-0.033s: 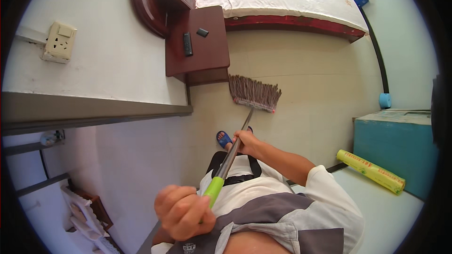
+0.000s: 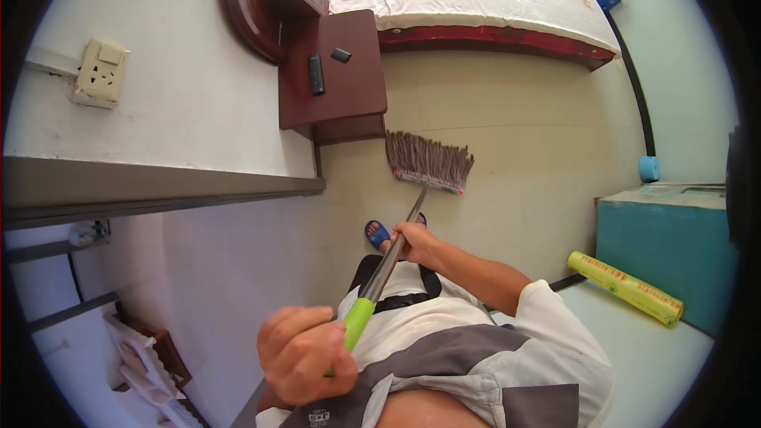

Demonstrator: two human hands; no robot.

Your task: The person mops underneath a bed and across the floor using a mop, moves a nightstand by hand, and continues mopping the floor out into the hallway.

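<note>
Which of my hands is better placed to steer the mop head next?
Probably your right hand: it grips the metal shaft lower down, nearer the mop head, while your left hand is up at the green grip.

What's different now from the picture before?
Only a tiny bit! The mop head slid slightly back toward the person's feet. The left hand shifted a little to the left, and more of the green grip shows. Nothing was let go or picked up. The right hand stayed on the pole, and the remote and yellow roll stayed put.
</note>
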